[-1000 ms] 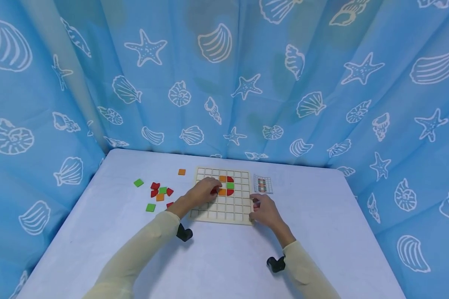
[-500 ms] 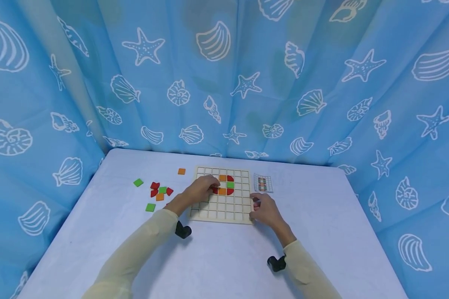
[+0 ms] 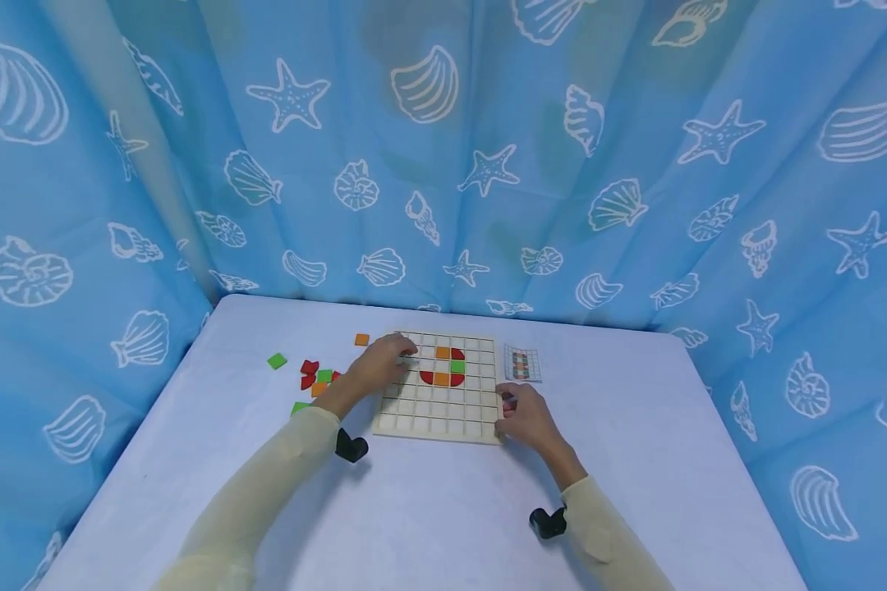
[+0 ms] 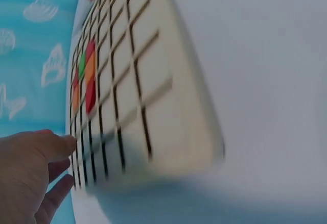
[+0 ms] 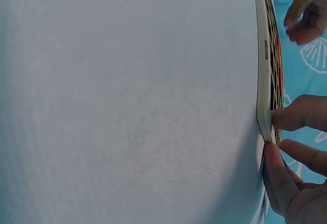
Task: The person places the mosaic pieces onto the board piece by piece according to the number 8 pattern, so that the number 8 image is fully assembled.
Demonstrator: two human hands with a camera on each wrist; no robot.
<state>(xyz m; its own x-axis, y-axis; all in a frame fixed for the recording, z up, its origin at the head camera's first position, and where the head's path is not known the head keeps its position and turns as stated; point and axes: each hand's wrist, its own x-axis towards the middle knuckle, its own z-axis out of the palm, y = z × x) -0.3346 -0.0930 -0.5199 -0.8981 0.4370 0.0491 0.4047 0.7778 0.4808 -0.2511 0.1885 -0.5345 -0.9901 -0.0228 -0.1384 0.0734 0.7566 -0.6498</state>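
A pale wooden grid board (image 3: pixel 438 410) lies mid-table. In its cells sit two orange squares (image 3: pixel 442 379), a green square (image 3: pixel 458 367) and several red rounded pieces (image 3: pixel 426 377). My left hand (image 3: pixel 377 365) hovers over the board's left edge with loosely bent fingers and nothing between them. The left wrist view puts its fingertips (image 4: pixel 65 145) close beside the grid. At the opposite edge my right hand (image 3: pixel 526 414) holds the board; in the right wrist view its thumb and fingers (image 5: pixel 276 165) pinch the rim near a corner.
Left of the board lie loose tiles: a green square (image 3: pixel 277 360), an orange square (image 3: pixel 361 339) and several red pieces (image 3: pixel 309 373), partly behind the left arm. A patterned grid card (image 3: pixel 521 364) lies right of the board. A blue shell-print curtain (image 3: pixel 443 164) surrounds the table.
My left hand has let go of a red rounded piece, now seated left of the lower orange square, and has drawn back leftward. The right hand stays at the board's edge.
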